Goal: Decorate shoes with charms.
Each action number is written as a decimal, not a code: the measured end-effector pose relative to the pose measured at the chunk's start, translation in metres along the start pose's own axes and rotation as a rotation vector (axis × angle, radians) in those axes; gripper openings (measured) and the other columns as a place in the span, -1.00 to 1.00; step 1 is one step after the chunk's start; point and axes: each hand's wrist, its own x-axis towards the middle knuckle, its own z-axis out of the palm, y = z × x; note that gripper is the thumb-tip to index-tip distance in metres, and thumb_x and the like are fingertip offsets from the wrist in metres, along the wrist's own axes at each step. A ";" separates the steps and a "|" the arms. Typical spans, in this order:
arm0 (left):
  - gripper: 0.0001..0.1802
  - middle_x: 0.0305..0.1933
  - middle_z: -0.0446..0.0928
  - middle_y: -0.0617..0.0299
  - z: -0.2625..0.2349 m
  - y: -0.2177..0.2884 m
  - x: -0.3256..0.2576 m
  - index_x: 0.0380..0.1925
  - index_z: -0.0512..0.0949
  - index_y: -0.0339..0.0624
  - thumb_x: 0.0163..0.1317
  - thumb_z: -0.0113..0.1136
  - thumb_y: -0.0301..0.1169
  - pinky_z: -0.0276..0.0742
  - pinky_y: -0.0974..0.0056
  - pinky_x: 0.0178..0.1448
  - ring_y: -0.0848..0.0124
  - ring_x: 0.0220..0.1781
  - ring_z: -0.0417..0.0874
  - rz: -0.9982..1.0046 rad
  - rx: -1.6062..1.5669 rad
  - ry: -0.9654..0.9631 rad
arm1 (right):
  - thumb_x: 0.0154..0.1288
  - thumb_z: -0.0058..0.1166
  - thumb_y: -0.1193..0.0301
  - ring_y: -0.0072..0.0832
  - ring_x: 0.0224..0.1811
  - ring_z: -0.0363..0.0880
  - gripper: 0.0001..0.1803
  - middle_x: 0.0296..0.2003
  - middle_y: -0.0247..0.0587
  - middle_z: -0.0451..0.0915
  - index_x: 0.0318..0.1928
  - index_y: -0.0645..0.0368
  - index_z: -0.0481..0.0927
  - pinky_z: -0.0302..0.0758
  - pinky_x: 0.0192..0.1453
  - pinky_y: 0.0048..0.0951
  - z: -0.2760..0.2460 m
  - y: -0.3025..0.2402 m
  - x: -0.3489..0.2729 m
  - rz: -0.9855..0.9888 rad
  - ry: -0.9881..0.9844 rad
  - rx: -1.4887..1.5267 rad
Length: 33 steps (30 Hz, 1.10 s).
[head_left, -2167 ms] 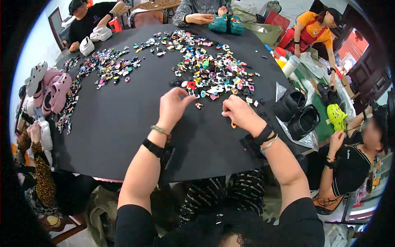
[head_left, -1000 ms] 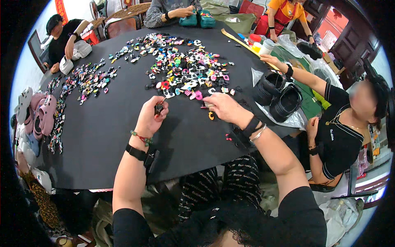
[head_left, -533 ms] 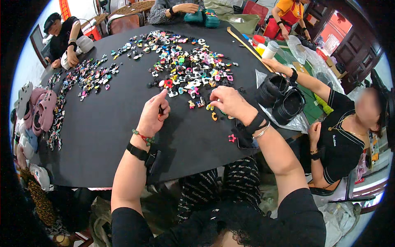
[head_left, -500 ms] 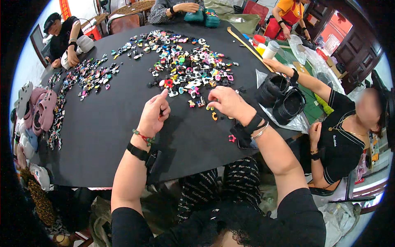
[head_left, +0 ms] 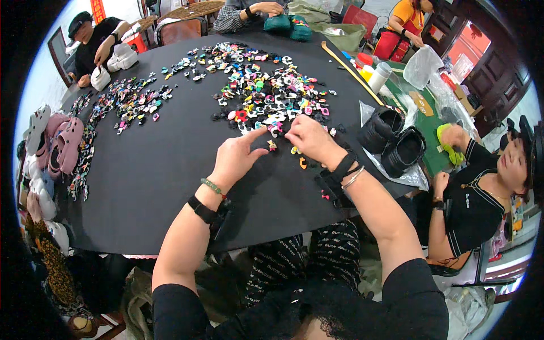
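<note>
Small colourful rubber shoe charms (head_left: 266, 93) lie in a wide pile on the dark table, just beyond my hands. My left hand (head_left: 239, 157) is at the pile's near edge, thumb and forefinger spread apart, with nothing visible between them. Beside it my right hand (head_left: 313, 140) is bent down over the near charms, fingers drawn together; its fingertips hide whatever they may hold. A small yellowish figure charm (head_left: 272, 145) lies between the hands. An orange charm (head_left: 302, 163) sits under my right wrist, and a pink charm (head_left: 325, 195) lies closer to me.
Black clogs (head_left: 403, 148) stand on plastic at the right, beside a seated person (head_left: 476, 198). More charms (head_left: 133, 102) spread leftward, near pink clogs (head_left: 65, 144). Another person (head_left: 90, 51) handles white clogs at the far left. A yellow ruler (head_left: 351, 71) lies at the far right.
My left hand has moved right toward my right hand, and its thumb and forefinger have parted. My right hand has barely moved. The right-hand neighbour's arm has drawn back to a yellow-green clog.
</note>
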 end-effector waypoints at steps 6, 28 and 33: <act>-0.57 -0.51 0.58 0.09 0.013 -0.013 0.004 0.07 0.58 0.20 0.15 0.27 -0.12 0.51 0.09 -0.30 0.10 -0.41 0.61 0.150 0.178 -0.081 | 0.46 -0.06 0.33 -0.65 -0.46 0.59 -0.79 -0.40 -0.28 0.64 -0.20 0.24 0.52 0.44 -0.47 -0.65 -0.030 -0.002 0.001 0.743 -0.116 1.011; -0.50 -0.52 0.39 0.21 0.026 0.012 -0.013 -0.51 0.41 -0.15 0.43 -0.10 0.03 0.04 0.50 -0.72 0.49 -0.63 0.36 -0.625 -1.738 -0.409 | 0.09 0.26 0.42 -0.38 -0.30 0.60 -0.80 -0.37 -0.21 0.61 -0.24 0.17 0.63 0.52 -0.21 -0.39 -0.069 -0.013 -0.006 0.178 -0.222 0.073; -0.55 -0.49 0.39 0.23 0.021 0.027 -0.015 -0.54 0.38 -0.12 0.43 -0.05 -0.04 0.07 0.50 -0.67 0.48 -0.59 0.38 -0.544 -1.471 -0.298 | -0.14 0.36 0.51 -0.17 -0.26 0.56 -0.77 -0.42 -0.13 0.51 -0.39 0.17 0.59 0.51 -0.15 -0.20 -0.039 0.016 -0.027 0.167 -0.268 -0.010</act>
